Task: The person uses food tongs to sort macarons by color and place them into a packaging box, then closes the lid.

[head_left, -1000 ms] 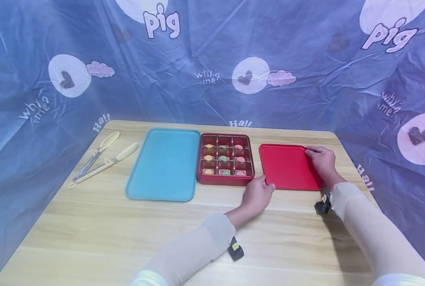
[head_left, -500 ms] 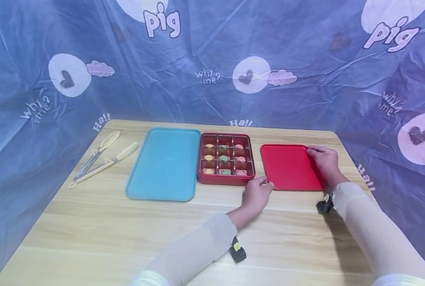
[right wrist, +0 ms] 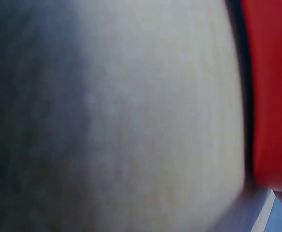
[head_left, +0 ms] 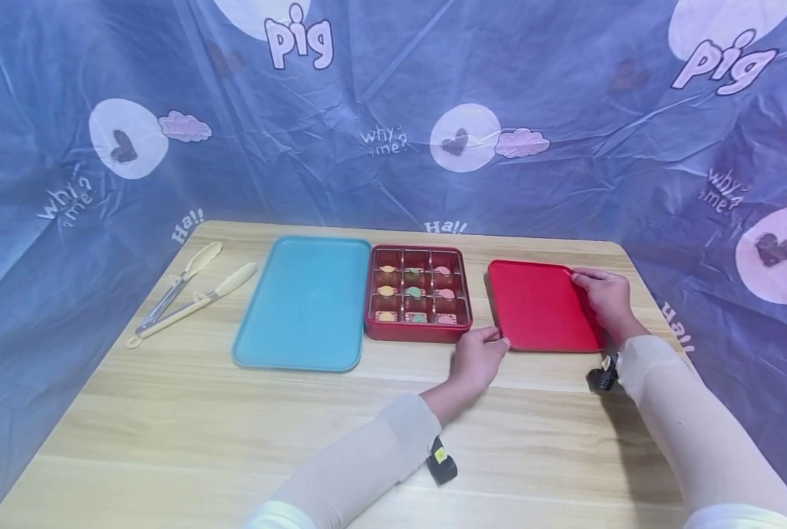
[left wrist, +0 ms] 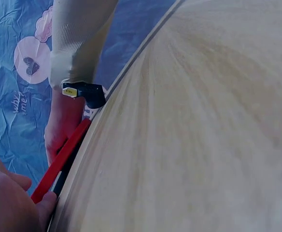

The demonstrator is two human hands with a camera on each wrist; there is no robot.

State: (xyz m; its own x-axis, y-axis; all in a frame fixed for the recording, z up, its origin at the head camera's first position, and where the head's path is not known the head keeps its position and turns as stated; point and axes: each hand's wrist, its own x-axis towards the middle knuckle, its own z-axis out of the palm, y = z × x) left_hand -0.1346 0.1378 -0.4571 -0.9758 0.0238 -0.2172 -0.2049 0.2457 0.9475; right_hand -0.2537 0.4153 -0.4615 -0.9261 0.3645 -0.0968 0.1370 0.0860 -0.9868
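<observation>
A shallow red square lid (head_left: 547,307) is held tilted at the right of the table, its far left part raised off the wood. My left hand (head_left: 475,364) pinches its near left corner; in the left wrist view the thumb (left wrist: 45,205) is at the lid's lower edge. My right hand (head_left: 606,301) grips the right edge, most of its fingers hidden. In the right wrist view the lid's red rim (right wrist: 272,96) stands beside a dark gap above the table. Left of the lid sits a dark red box (head_left: 419,333) with a divided insert holding several small yellow, green and pink pieces.
A blue tray (head_left: 300,308) lies against the box's left side. Cream-handled tongs (head_left: 184,301) rest spread apart at the far left of the wooden table (head_left: 234,441). A blue printed sheet (head_left: 380,198) hangs behind and around the table.
The red lid has shifted slightly to the right, and its far left edge has risen from the table. Both hands have moved slightly with it. Box, tray and tongs have stayed put.
</observation>
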